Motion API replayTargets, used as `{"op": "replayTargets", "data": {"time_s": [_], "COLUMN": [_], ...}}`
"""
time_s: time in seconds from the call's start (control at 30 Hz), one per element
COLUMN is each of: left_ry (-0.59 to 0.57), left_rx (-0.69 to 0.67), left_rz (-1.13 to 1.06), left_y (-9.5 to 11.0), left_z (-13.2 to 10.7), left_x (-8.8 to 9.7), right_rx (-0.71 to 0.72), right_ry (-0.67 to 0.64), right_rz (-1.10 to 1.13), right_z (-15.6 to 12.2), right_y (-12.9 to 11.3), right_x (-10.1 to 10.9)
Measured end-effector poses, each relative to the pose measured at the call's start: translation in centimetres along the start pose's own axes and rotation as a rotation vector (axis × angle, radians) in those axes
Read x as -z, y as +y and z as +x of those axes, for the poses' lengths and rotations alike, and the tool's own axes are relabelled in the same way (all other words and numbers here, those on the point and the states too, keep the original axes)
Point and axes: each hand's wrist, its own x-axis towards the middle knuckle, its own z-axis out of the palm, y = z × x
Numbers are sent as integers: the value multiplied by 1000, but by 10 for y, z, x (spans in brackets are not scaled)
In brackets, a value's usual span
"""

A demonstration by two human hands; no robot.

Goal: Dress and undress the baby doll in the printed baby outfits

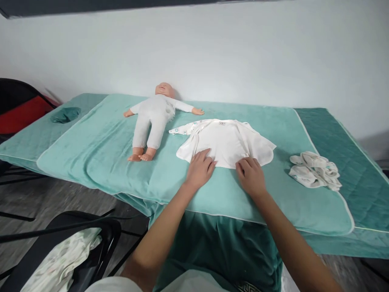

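A white baby shirt (225, 142) lies spread out on the teal bed cover, its inner side and neck label facing up. One patterned sleeve sticks out to the left. My left hand (201, 167) rests on the lower left part of the shirt, fingers spread over the cloth. At the bottom hem, to the right, my right hand (251, 173) has its fingers curled onto the fabric, apparently gripping the edge. A baby doll (153, 117) in a white bodysuit lies on its back to the left of the shirt, arms stretched out.
A bunched patterned baby garment (316, 170) lies at the right of the teal bed cover (91, 150). The bed has a face hole (65, 115) at its left end and stands against a white wall. A black chair (91, 251) holding a patterned cloth (65, 259) stands at lower left.
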Motion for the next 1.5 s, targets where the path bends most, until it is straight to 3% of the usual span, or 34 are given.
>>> {"op": "replayTargets", "data": {"time_s": [0.1,0.17,0.27,0.33,0.43,0.57,0.73,0.87,1.13,1.33,1.5], "left_ry": [38,43,44,52,59,73,69,79,86,-121,-76], "left_rx": [47,77,109,117,116,117,127,121,81,-246,-209], "left_rz": [-5,-5,-29,-54,-78,-102,-101,-107,-83,-107,-80], "left_y": [0,0,0,0,-1,-2,-2,-2,-1,36,61], "left_z": [1,2,3,2,3,3,4,4,2,11,23], "left_x": [-3,-5,-5,-4,-4,-4,-3,-4,-3,-10,-28], "right_rx": [13,-27,-228,-373,-607,-672,-825,-827,-785,-757,-724], "right_ry": [-57,-77,74,213,178,90,329,414,414,358,315], "right_rz": [47,158,224,96,-42,48,210,211,250,175,68], "right_z": [-3,5,28,43,52,52,75,94,111,119,108], "right_y": [2,16,60,96,136,148,158,174,197,205,208], "right_x": [8,13,18,19,16,13,23,23,4,-8,-12]}}
